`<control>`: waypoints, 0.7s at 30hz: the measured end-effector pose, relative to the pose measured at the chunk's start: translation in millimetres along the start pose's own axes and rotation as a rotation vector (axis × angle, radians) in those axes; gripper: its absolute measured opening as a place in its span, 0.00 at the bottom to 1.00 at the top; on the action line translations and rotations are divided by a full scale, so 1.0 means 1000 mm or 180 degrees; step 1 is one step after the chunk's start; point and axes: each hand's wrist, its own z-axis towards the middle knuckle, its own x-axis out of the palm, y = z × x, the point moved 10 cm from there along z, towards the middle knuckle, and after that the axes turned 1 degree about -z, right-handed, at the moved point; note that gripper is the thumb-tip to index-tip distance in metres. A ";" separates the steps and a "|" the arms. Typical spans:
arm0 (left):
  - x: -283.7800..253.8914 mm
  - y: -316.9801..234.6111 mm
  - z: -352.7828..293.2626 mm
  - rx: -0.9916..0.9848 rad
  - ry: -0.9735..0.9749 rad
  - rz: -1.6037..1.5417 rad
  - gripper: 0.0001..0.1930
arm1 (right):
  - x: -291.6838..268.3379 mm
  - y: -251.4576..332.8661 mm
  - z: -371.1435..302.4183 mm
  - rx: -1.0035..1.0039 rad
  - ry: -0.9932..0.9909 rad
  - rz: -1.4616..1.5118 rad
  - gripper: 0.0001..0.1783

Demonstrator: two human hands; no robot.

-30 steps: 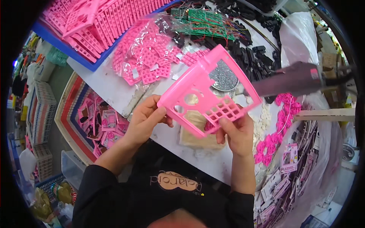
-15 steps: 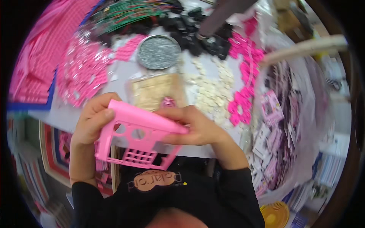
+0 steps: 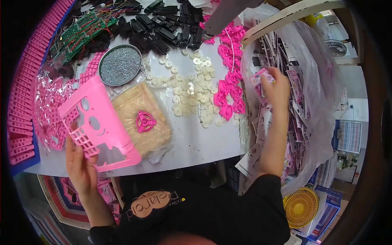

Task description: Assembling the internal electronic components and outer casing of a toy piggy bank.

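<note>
Gripping a pink plastic shell (image 3: 109, 116) by its lower edge, beside the grid, a worker's left hand (image 3: 83, 171) holds the piece tilted over the left side of the table (image 3: 194, 143), while the right hand (image 3: 278, 87) pinches a printed card (image 3: 258, 79) at a clear bag (image 3: 322, 102) packed with others. How the left fingers close behind the shell cannot be told. That one-sided hold could let the piece swing or slip, perhaps onto the loose pink ring (image 3: 145, 121) lying on a wrapped cream pad (image 3: 127, 105). Its top edge appears near a round tin (image 3: 141, 67) of small grey pieces; a knock could spill them among the pale discs (image 3: 176, 98). A sharp tug on the card might drag out its crowded neighbours.
</note>
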 end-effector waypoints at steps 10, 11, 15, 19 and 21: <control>-0.002 -0.053 -0.009 0.1330 -0.0858 0.0791 0.30 | -0.005 -0.134 0.018 0.0431 0.1468 0.0469 0.09; -0.017 -0.050 -0.010 0.1267 -0.0765 0.0754 0.28 | -0.038 -0.116 0.015 0.0649 0.1488 0.0283 0.10; -0.034 -0.033 -0.018 0.1167 -0.0344 0.0652 0.23 | -0.104 -0.029 -0.019 -0.0035 0.0596 0.1349 0.04; 0.004 -0.008 -0.029 0.0986 0.0098 0.0686 0.24 | -0.013 0.087 -0.093 0.0024 0.1273 0.3219 0.08; 0.027 0.008 -0.032 0.0754 0.0331 0.0612 0.24 | 0.055 0.168 -0.136 0.0547 0.2162 0.3540 0.09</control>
